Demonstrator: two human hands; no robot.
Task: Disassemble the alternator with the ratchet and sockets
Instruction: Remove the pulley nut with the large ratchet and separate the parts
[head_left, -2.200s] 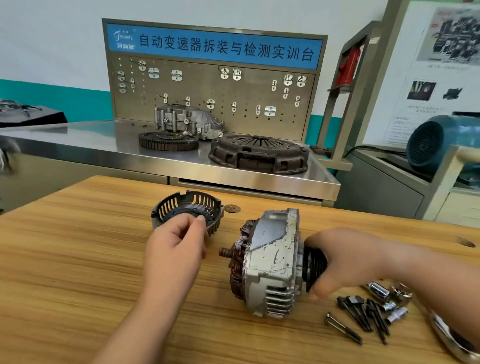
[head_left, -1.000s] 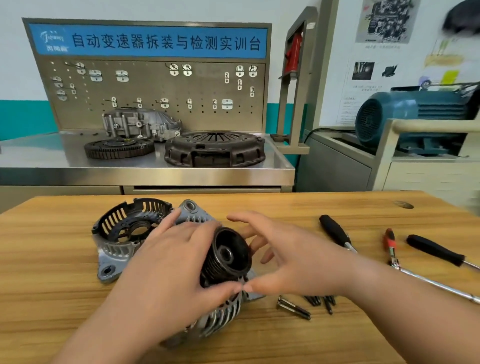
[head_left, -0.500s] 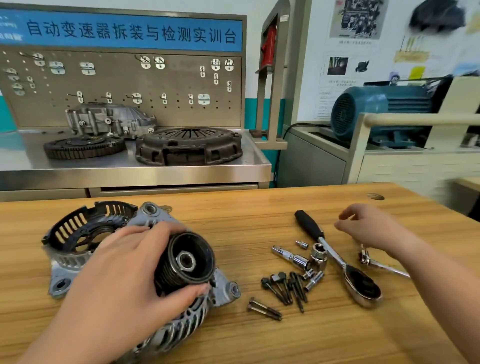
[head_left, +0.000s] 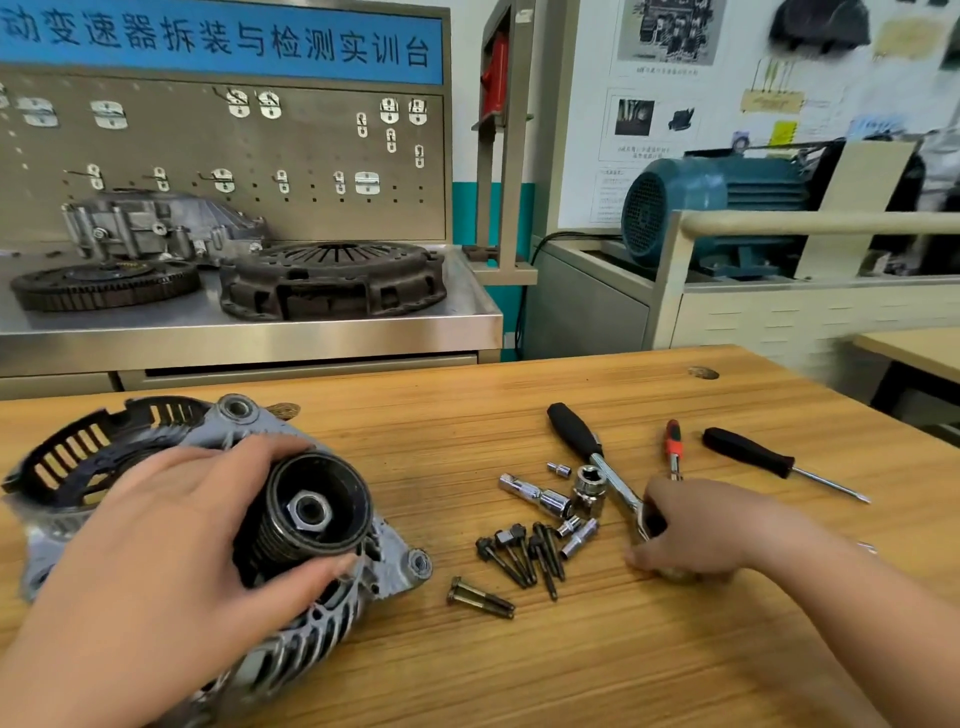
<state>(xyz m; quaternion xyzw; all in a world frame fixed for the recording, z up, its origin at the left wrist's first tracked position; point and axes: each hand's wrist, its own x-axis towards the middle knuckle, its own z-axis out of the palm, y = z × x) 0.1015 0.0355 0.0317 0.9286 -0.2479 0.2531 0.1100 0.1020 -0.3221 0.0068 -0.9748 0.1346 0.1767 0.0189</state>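
The left hand (head_left: 156, 545) clamps the alternator (head_left: 387, 553) pulley (head_left: 345, 493); the right hand (head_left: 696, 530), previously hovering, now closes on the ratchet (head_left: 582, 439), readying nut (head_left: 310, 512) removal.

left hand (head_left: 171, 535), right hand (head_left: 696, 530) (both bare)

Alternator (head_left: 363, 566) left on table (head_left: 571, 665), bolts (head_left: 519, 558) and ratchet (head_left: 597, 457) right
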